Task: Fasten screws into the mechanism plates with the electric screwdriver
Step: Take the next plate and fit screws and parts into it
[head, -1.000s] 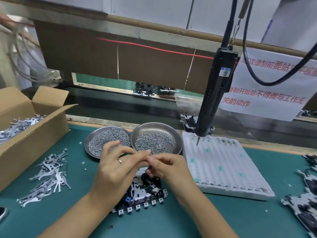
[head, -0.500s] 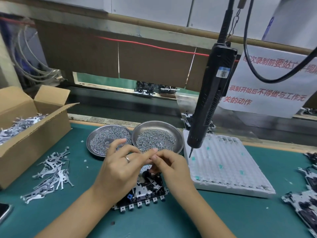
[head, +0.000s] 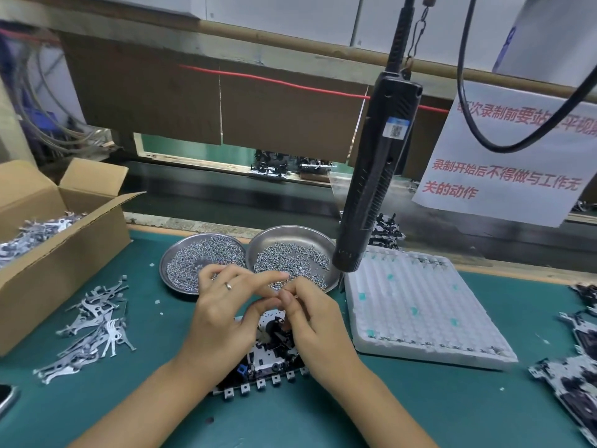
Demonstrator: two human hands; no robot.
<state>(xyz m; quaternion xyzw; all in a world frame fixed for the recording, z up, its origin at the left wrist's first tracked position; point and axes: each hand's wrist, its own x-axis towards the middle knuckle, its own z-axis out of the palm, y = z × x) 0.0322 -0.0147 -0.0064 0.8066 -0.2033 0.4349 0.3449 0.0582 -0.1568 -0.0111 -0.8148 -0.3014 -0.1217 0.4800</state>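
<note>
While the cardboard box (head: 61, 240) and loose metal levers (head: 93, 331) sit far left, the left hand (head: 223, 315) and right hand (head: 310, 321) meet fingertip to fingertip, pinching something too small to identify above the mechanism plate (head: 268, 360), which lies flat, long axis left-right. Behind stand two screw dishes (head: 290, 234); the electric screwdriver (head: 371, 189) hangs ungripped, tip down, tilted, before the white tray (head: 420, 305).

Electric screwdriver (head: 371, 185), hanging free, has swung leftward in the frame: its tip, earlier over the white foam tray (head: 420, 305), now hangs at the right rim of the right-hand screw dish (head: 290, 236). Hands show no clear change.
</note>
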